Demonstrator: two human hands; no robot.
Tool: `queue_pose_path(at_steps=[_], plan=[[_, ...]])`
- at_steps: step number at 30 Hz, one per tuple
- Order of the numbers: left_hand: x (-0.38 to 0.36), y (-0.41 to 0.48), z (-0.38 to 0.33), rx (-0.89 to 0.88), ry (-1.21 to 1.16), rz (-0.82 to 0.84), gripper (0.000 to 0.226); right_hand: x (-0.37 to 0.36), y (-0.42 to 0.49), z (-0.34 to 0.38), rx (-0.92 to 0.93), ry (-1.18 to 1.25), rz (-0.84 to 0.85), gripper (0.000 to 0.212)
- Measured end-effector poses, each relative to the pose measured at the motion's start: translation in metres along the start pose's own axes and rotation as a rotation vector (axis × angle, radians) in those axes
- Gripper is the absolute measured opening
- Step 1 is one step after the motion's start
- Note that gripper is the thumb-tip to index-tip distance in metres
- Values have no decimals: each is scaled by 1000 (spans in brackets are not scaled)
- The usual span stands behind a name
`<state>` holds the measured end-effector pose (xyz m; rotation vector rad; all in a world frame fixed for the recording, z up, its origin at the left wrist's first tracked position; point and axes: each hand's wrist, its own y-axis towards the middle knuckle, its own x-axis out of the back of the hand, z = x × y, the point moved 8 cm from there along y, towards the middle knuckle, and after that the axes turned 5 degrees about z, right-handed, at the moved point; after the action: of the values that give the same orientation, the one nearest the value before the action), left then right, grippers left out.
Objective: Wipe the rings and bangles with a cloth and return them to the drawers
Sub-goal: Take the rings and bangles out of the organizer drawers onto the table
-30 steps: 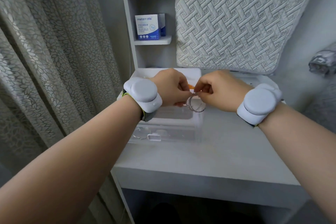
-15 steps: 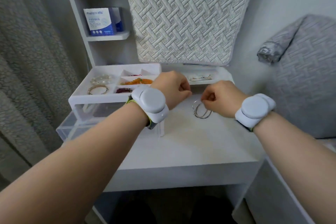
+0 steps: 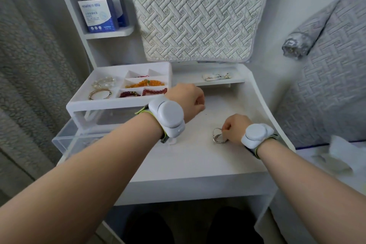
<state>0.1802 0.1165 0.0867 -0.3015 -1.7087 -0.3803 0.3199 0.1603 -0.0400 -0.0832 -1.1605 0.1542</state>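
In the centre right of the head view, the right hand [image 3: 235,128] pinched a set of thin metal bangles [image 3: 218,136] whose lower edges rested on the white tabletop [image 3: 198,162], probably to park them within reach for wiping. The left hand [image 3: 186,103], above and left of them, was clenched with nothing visible in it, clear of the bangles. At lower left the clear drawer [image 3: 65,140] stood pulled out, seemingly awaiting their return, beneath the compartment tray [image 3: 118,103] of beaded bracelets.
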Motion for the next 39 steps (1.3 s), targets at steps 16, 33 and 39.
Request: queue_pose_path(at_steps=[16,33,39], plan=[[55,-69,76,103,-151,-387,14,90,-67,126,519,178,-424,14],[34,-199,211,439,-183,-697,12,2,-69,315,962,-201,151,23],[23,-201,223,424,-307,-739,12,-40,-56,339,922,-404,324,36]])
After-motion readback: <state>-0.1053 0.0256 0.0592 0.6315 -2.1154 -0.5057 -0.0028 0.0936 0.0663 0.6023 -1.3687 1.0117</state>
